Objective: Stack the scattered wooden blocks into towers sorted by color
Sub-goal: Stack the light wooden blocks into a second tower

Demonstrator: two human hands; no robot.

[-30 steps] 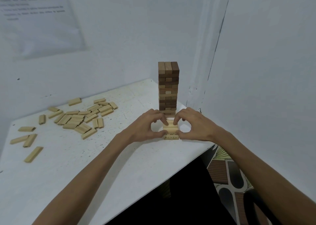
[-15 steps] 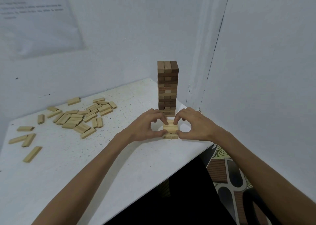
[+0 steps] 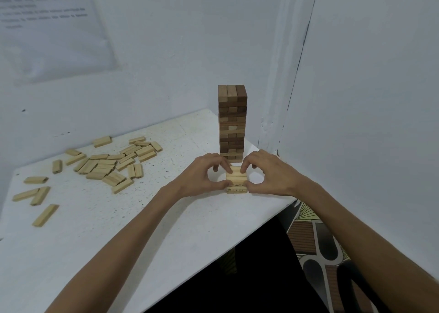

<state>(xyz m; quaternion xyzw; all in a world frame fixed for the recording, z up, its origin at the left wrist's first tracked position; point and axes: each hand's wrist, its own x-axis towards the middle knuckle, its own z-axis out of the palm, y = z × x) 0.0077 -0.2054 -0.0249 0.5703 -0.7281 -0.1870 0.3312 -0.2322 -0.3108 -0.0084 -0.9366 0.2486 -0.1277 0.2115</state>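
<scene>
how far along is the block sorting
Done: the dark tower stands tall near the wall corner. In hand: the left hand and right hand pinch the light stack, about two layers high, in front of it. Left: many loose light blocks lie scattered across the table.

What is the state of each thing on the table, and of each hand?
dark tower: upright, many layers.
light stack: low, pinched from both sides.
loose light blocks: scattered flat on the table.
left hand: pinches the light stack's left side.
right hand: pinches the light stack's right side.
</scene>
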